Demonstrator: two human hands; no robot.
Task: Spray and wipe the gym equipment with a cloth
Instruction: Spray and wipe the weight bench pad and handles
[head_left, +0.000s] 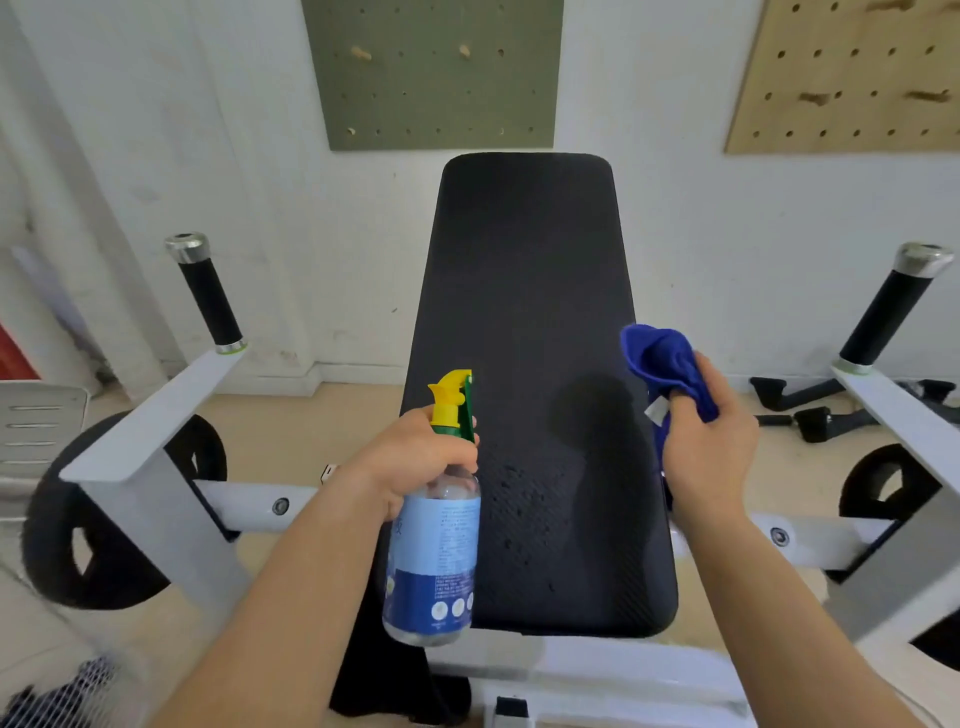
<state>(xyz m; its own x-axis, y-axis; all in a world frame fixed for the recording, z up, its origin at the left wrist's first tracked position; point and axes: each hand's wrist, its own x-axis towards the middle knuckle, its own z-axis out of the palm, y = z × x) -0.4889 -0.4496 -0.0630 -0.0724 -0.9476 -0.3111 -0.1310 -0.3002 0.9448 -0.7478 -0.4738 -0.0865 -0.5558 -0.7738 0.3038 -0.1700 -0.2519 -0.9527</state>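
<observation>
a small gym room: black padded bench (524, 312), weight plates (49, 509), grip handles (210, 296), wall pegboards (431, 73)

Bottle (434, 551): clear, blue label, yellow-green trigger head, upright, neck wrapped by left fingers (457, 451). Cloth (660, 364): blue, bunched, pinched in right fingers (709, 379). Pad (530, 312): black, wet specks just right of left fingers.

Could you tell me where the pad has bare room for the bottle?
The black pad is bare from its top edge to the hands. Lower it is crowded: left hand with spray bottle, right hand with blue cloth, droplets between.
</observation>
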